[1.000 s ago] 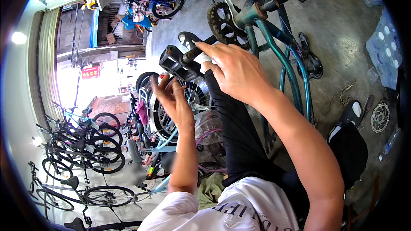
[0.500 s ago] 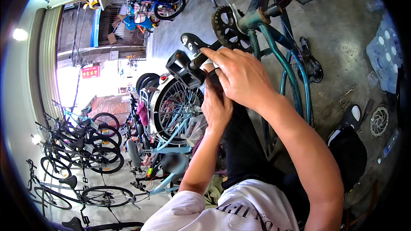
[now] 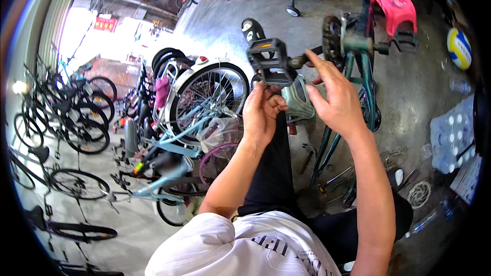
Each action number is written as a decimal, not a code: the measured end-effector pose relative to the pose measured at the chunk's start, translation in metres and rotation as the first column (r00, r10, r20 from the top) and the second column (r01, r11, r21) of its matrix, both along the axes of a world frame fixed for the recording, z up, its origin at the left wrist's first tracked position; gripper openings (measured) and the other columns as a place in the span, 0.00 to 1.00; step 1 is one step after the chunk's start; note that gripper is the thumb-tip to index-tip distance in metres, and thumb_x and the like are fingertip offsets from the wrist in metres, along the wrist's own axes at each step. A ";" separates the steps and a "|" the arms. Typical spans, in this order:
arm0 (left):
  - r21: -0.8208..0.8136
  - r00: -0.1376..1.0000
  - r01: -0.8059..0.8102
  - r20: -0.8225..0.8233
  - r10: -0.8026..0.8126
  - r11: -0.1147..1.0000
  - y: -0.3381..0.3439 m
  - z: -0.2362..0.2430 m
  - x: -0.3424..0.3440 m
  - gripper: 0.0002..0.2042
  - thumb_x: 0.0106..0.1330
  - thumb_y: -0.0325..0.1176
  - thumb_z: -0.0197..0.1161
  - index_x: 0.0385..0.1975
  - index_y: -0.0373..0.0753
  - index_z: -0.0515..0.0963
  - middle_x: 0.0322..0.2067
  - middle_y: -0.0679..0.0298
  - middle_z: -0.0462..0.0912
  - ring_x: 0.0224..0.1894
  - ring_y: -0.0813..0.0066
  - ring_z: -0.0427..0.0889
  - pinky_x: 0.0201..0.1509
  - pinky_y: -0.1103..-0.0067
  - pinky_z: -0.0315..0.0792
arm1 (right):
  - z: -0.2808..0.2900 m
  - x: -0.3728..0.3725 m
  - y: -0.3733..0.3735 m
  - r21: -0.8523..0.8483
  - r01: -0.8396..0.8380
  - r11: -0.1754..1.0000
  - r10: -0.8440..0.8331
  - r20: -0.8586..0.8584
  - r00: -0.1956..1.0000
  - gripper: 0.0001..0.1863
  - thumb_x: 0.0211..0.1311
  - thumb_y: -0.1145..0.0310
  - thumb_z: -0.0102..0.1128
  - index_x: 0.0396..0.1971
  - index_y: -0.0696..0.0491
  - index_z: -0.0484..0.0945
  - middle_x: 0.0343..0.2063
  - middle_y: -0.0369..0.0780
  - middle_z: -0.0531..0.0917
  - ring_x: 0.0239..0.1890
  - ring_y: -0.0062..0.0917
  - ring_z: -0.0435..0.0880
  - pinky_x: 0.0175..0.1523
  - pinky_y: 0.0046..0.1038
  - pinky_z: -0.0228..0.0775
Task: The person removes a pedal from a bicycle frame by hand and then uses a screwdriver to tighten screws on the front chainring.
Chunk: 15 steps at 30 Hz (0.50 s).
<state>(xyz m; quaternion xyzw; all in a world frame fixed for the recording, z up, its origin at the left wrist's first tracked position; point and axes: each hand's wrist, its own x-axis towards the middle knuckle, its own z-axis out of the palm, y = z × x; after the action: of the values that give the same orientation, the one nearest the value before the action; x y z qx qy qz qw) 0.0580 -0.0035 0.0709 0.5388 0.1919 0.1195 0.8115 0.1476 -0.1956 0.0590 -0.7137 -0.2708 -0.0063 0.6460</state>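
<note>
A black bicycle pedal with an orange reflector is on the end of a crank arm. My left hand pinches the pedal's lower edge, its other fingers curled beneath. My right hand is open beside the crank, thumb apart and index finger stretched up to the crank arm; its palm holds nothing. Right of it, a toothed chainring sits by the bottom bracket of a dark green bicycle frame. A second pedal is on the far side.
A light blue bicycle with a white-fendered wheel is close on the left, several parked bikes beyond. A pink stool, a ball and shrink-wrapped bottles are at right. Tools and a brake disc lie on the floor.
My right hand has opened and drawn back from the pedal end of the crank. My left hand stays at the pedal. The view has shifted, bringing the pink stool fully in.
</note>
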 end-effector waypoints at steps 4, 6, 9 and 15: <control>-0.068 0.999 0.002 0.038 0.001 0.998 -0.004 0.005 -0.001 0.16 0.81 0.44 0.49 0.49 0.37 0.73 0.42 0.58 0.82 0.33 0.73 0.81 0.41 0.74 0.77 | 0.010 -0.005 0.001 0.009 -0.051 0.999 0.051 -0.070 0.996 0.37 0.61 0.73 0.62 0.72 0.47 0.65 0.58 0.43 0.79 0.44 0.34 0.85 0.52 0.33 0.77; -0.084 0.998 -0.012 0.064 0.017 0.996 -0.001 0.005 -0.004 0.15 0.81 0.45 0.49 0.49 0.37 0.72 0.40 0.59 0.82 0.33 0.74 0.81 0.40 0.75 0.76 | 0.012 -0.005 0.000 -0.011 -0.065 0.998 0.064 -0.050 0.997 0.38 0.61 0.74 0.62 0.73 0.46 0.63 0.59 0.43 0.78 0.44 0.32 0.84 0.53 0.32 0.77; -0.108 0.995 0.035 0.101 -0.024 0.994 0.007 0.010 -0.008 0.17 0.80 0.45 0.51 0.51 0.35 0.73 0.38 0.60 0.82 0.32 0.72 0.82 0.39 0.75 0.78 | 0.014 -0.007 0.001 -0.035 -0.057 0.998 0.056 -0.032 0.998 0.40 0.60 0.75 0.63 0.74 0.46 0.62 0.61 0.44 0.77 0.45 0.31 0.84 0.54 0.31 0.77; -0.111 0.997 0.018 0.082 -0.009 0.994 0.014 0.025 -0.015 0.19 0.80 0.46 0.52 0.50 0.33 0.75 0.35 0.61 0.82 0.31 0.74 0.81 0.38 0.77 0.77 | 0.012 -0.013 0.006 -0.050 -0.051 0.997 0.048 -0.057 0.997 0.42 0.59 0.75 0.65 0.75 0.45 0.61 0.65 0.45 0.75 0.47 0.29 0.85 0.54 0.30 0.77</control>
<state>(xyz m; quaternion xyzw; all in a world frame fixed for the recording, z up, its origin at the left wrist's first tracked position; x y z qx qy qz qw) 0.0426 0.0110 0.0958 0.4885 0.1614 0.1249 0.8483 0.1342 -0.1893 0.0710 -0.7232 -0.2702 0.0365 0.6345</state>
